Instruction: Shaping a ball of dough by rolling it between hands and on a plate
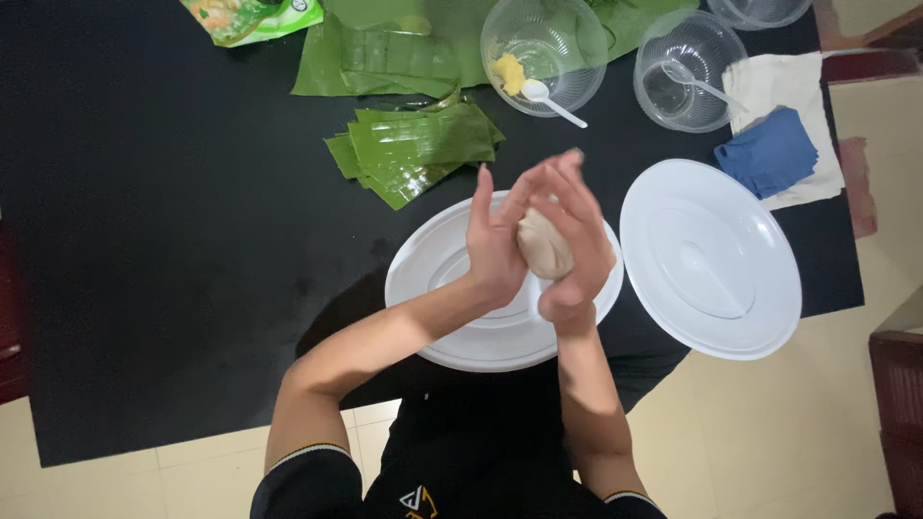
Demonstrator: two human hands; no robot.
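A pale brown lump of dough [543, 246] sits pressed between my two palms above a white oval plate [433, 279]. My left hand [495, 240] cups its left side with the fingers pointing up. My right hand [577, 240] covers its right side, fingers straight and slanted to the left. Both hands hover over the plate, not touching it.
A second white oval plate [710, 258] lies to the right. Cut banana-leaf pieces [413, 149] are stacked behind, with larger leaves [385, 53] beyond. A clear bowl [543, 53] holds yellow paste and a white spoon [550, 101]; another clear bowl [687, 72], blue cloth [767, 154] and a green packet [250, 17] sit nearby.
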